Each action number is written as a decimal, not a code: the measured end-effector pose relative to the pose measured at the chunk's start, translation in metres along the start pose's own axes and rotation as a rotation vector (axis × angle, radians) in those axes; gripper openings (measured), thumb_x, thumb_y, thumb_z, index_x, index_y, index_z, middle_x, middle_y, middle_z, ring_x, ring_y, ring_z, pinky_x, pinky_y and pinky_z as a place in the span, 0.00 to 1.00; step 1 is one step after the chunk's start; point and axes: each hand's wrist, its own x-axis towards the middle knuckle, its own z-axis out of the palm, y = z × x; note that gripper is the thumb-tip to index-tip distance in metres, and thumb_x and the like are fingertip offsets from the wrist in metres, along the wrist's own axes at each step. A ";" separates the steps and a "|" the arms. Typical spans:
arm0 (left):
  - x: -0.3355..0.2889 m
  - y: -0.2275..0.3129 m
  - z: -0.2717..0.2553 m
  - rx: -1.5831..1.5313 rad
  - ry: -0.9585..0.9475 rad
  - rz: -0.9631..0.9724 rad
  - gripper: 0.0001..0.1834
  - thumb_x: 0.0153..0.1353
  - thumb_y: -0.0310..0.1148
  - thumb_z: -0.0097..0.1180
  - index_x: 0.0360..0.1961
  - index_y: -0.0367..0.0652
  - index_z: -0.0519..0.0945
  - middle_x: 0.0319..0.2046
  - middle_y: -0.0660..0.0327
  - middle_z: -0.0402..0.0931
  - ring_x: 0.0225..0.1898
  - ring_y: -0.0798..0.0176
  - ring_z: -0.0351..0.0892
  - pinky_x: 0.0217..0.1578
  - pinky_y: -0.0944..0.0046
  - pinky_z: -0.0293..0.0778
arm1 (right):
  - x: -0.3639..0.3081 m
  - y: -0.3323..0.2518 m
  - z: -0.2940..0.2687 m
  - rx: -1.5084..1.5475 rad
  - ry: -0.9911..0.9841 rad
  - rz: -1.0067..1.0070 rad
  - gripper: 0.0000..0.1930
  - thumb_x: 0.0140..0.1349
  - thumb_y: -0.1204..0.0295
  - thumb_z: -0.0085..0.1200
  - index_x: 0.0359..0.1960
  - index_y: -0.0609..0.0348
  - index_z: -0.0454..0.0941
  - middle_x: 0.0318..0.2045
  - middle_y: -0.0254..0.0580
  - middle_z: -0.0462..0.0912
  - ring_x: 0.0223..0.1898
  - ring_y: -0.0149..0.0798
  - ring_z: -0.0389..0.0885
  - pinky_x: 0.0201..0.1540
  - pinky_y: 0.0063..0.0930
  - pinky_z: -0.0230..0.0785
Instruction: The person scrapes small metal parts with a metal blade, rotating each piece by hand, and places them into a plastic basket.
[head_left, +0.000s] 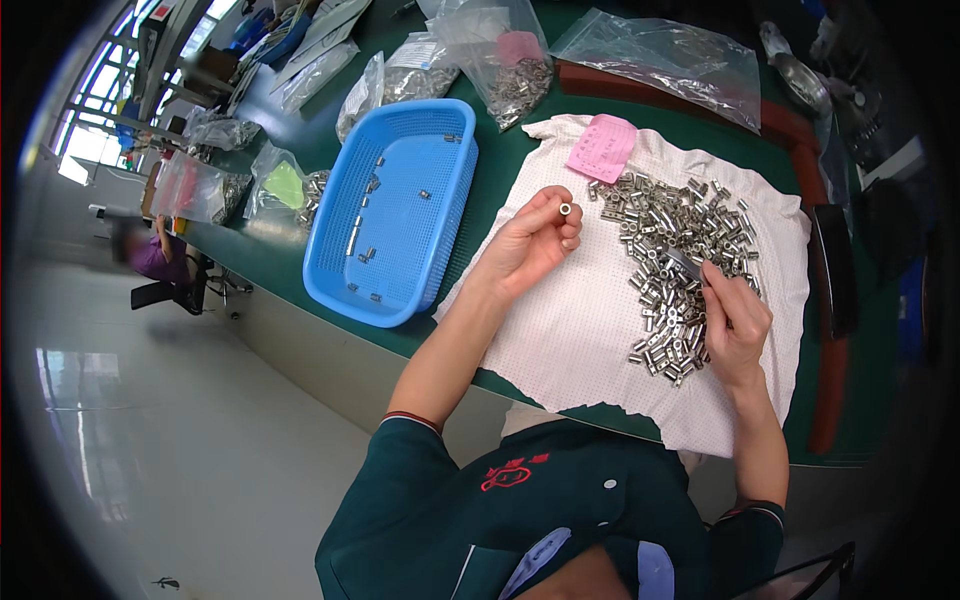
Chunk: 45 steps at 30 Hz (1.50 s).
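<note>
1. Left hand (528,245): thumb and fingertips pinched on one small metal sleeve (566,209), raised over the white cloth (580,330). Other fingers curled in.
2. The sleeve is a short silver tube. Its open bore faces up toward the camera, so its long axis runs roughly along the line of sight; exact tilt too small to tell.
3. Right hand (735,320): fingers drawn together, tips down in the near edge of the pile of metal parts (680,260). It appears to grip a slim dark tool, but what it is I cannot tell.
4. The pile: one heap, well over a hundred small silver tubes, lying at all angles on the cloth. Too many to count exactly.
5. One pink paper slip (602,147) lies on the far edge of the cloth, just beside the pile.
6. One blue mesh basket (400,205) just left of the cloth on the green tabletop (500,180). About a dozen loose tubes scattered on its floor, most of it bare.
7. Farther out: some six or more clear plastic bags (510,70), several holding metal parts, ranged along the far side of the tabletop.
</note>
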 end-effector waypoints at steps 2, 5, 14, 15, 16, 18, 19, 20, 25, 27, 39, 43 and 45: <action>-0.001 -0.001 -0.001 -0.001 0.013 0.031 0.07 0.60 0.32 0.47 0.35 0.41 0.68 0.27 0.62 0.67 0.27 0.71 0.65 0.28 0.73 0.62 | 0.000 0.000 0.002 0.000 -0.022 -0.010 0.13 0.46 0.84 0.55 0.36 0.63 0.78 0.15 0.41 0.69 0.14 0.35 0.66 0.17 0.27 0.56; 0.000 -0.002 -0.003 -0.028 -0.033 0.013 0.08 0.60 0.34 0.47 0.35 0.41 0.69 0.26 0.63 0.67 0.27 0.72 0.65 0.28 0.73 0.63 | 0.000 0.002 0.003 0.018 -0.021 0.014 0.13 0.46 0.85 0.54 0.36 0.64 0.78 0.15 0.42 0.70 0.14 0.36 0.67 0.17 0.27 0.57; 0.003 -0.006 -0.009 -0.150 -0.029 -0.047 0.11 0.61 0.37 0.46 0.36 0.39 0.70 0.27 0.64 0.71 0.25 0.74 0.68 0.26 0.76 0.67 | 0.000 0.006 0.004 0.021 -0.020 0.009 0.12 0.46 0.85 0.53 0.35 0.65 0.78 0.16 0.43 0.71 0.15 0.37 0.68 0.18 0.27 0.58; 0.002 -0.006 -0.008 -0.164 -0.036 -0.047 0.10 0.61 0.36 0.47 0.36 0.39 0.70 0.27 0.63 0.71 0.26 0.74 0.69 0.27 0.76 0.69 | 0.000 0.006 0.004 0.023 -0.019 0.013 0.12 0.46 0.85 0.53 0.35 0.65 0.78 0.16 0.43 0.71 0.15 0.37 0.68 0.18 0.27 0.58; 0.002 -0.006 -0.007 -0.178 -0.043 -0.048 0.10 0.61 0.35 0.47 0.36 0.39 0.70 0.28 0.62 0.71 0.27 0.73 0.69 0.28 0.76 0.70 | 0.000 0.006 0.004 0.025 -0.017 0.017 0.12 0.46 0.85 0.53 0.35 0.65 0.78 0.16 0.43 0.71 0.15 0.37 0.68 0.18 0.27 0.59; 0.001 -0.006 -0.005 -0.179 -0.029 -0.049 0.09 0.60 0.34 0.48 0.36 0.38 0.70 0.28 0.62 0.71 0.27 0.73 0.70 0.29 0.76 0.70 | 0.001 0.005 0.004 0.021 -0.019 0.021 0.13 0.46 0.85 0.53 0.35 0.64 0.78 0.16 0.43 0.71 0.15 0.37 0.68 0.18 0.27 0.59; 0.001 -0.005 -0.005 -0.179 -0.015 -0.049 0.09 0.60 0.34 0.49 0.36 0.38 0.70 0.28 0.62 0.71 0.27 0.73 0.70 0.29 0.76 0.70 | 0.001 0.005 0.004 0.018 -0.020 0.025 0.13 0.46 0.85 0.53 0.35 0.64 0.78 0.16 0.43 0.71 0.15 0.37 0.68 0.18 0.27 0.59; 0.001 -0.006 -0.004 -0.180 -0.016 -0.052 0.09 0.60 0.34 0.49 0.36 0.38 0.70 0.28 0.62 0.71 0.27 0.73 0.70 0.29 0.76 0.70 | 0.001 0.005 0.003 0.015 -0.020 0.026 0.13 0.46 0.85 0.53 0.35 0.64 0.78 0.16 0.43 0.71 0.15 0.37 0.68 0.18 0.27 0.59; 0.000 -0.005 -0.003 -0.106 -0.025 -0.032 0.09 0.59 0.34 0.50 0.37 0.40 0.70 0.27 0.63 0.71 0.26 0.73 0.70 0.31 0.76 0.71 | 0.000 0.006 0.004 0.031 -0.008 0.013 0.13 0.45 0.86 0.53 0.35 0.64 0.78 0.16 0.43 0.71 0.14 0.37 0.68 0.18 0.27 0.58; 0.000 -0.005 -0.005 -0.100 -0.025 -0.021 0.09 0.60 0.33 0.48 0.38 0.39 0.69 0.27 0.62 0.70 0.27 0.73 0.69 0.28 0.76 0.68 | 0.000 0.006 0.004 0.026 -0.015 0.018 0.13 0.45 0.86 0.53 0.35 0.64 0.78 0.16 0.43 0.71 0.14 0.37 0.67 0.17 0.27 0.58; -0.001 -0.006 0.003 0.026 0.106 -0.006 0.10 0.60 0.35 0.47 0.38 0.40 0.67 0.21 0.61 0.72 0.19 0.73 0.68 0.20 0.77 0.67 | 0.000 0.005 0.003 0.021 -0.019 0.005 0.14 0.45 0.86 0.54 0.36 0.63 0.78 0.16 0.42 0.71 0.15 0.36 0.68 0.17 0.27 0.58; -0.002 -0.005 0.001 0.015 0.065 -0.014 0.09 0.60 0.36 0.48 0.37 0.43 0.67 0.21 0.61 0.72 0.19 0.73 0.69 0.21 0.77 0.67 | 0.000 0.005 0.003 0.019 -0.013 -0.005 0.14 0.45 0.86 0.54 0.37 0.63 0.78 0.16 0.42 0.71 0.14 0.35 0.67 0.17 0.26 0.58; -0.001 -0.005 0.002 0.006 0.092 -0.018 0.08 0.60 0.35 0.47 0.36 0.43 0.67 0.21 0.61 0.72 0.19 0.73 0.68 0.20 0.77 0.67 | 0.000 0.006 0.003 0.016 -0.019 0.002 0.14 0.45 0.85 0.54 0.37 0.64 0.78 0.15 0.42 0.71 0.14 0.36 0.67 0.17 0.26 0.57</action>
